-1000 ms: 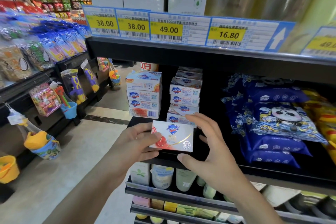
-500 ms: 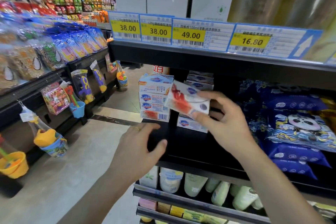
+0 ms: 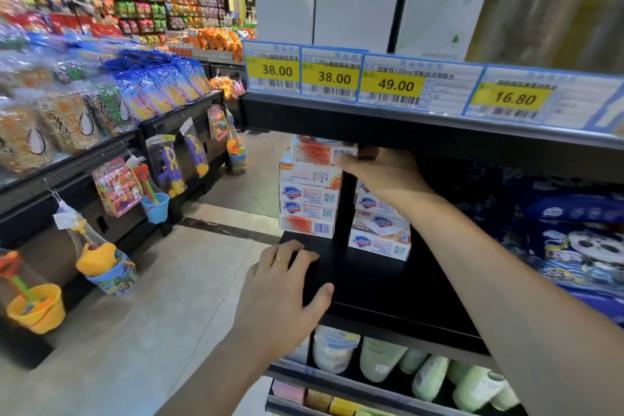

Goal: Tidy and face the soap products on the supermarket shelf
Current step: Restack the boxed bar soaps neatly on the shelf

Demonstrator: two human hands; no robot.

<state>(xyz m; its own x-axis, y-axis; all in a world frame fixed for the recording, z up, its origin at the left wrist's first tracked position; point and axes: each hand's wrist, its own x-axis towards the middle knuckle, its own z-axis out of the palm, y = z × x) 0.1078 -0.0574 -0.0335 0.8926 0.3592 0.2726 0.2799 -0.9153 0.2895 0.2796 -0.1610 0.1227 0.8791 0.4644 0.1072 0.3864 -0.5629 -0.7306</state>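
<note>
Top of the left stack, under the upper shelf's lip: white-and-red cardboard soap box (image 3: pixel 322 153), barcode side outward; best turned logo-forward, squared flush with boxes below; right hand (image 3: pixel 385 172) reaching in, fingers gripping its right end; left hand (image 3: pixel 287 284) flat, fingers relaxed, resting on black shelf edge (image 3: pixel 388 287).

Both forearms are bare, with no sleeves showing. The left hand (image 3: pixel 283 294) wears a thin gold ring (image 3: pixel 281 260) on one finger. The right hand (image 3: pixel 385 176) wears nothing.
</note>
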